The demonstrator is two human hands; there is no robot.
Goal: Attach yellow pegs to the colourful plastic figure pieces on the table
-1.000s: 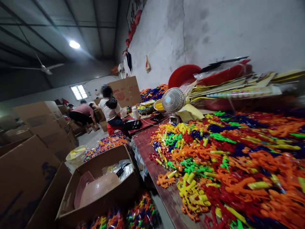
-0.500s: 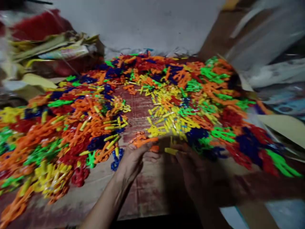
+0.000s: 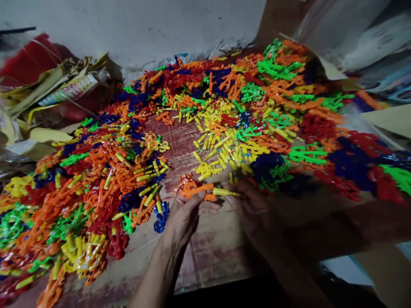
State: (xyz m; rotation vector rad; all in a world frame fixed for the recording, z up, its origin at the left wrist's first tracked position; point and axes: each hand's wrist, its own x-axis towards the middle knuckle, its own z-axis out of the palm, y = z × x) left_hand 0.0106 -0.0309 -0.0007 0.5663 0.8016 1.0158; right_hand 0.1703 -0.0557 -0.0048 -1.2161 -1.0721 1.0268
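Near the front centre, my left hand point(image 3: 184, 216) grips an orange plastic piece point(image 3: 195, 189) with two prongs pointing right. My right hand point(image 3: 252, 205), dark and in shadow, pinches the right end of a small yellow stick point(image 3: 224, 192). The stick's left end meets the tip of the orange piece's upper prong. Just beyond the hands lies a heap of yellow sticks point(image 3: 221, 149). To the left are orange pieces with yellow sticks on them point(image 3: 109, 154).
Piles of orange, red, green and dark blue plastic pieces point(image 3: 308, 155) spread over the worn table point(image 3: 205, 261). Yellow paper scraps and a red item point(image 3: 28, 62) stand at the back left. A pale wall point(image 3: 160, 25) rises behind; plastic bags lie at right.
The yellow stick has moved left and now touches the orange piece's prong. The camera view has shifted and tilted a little.
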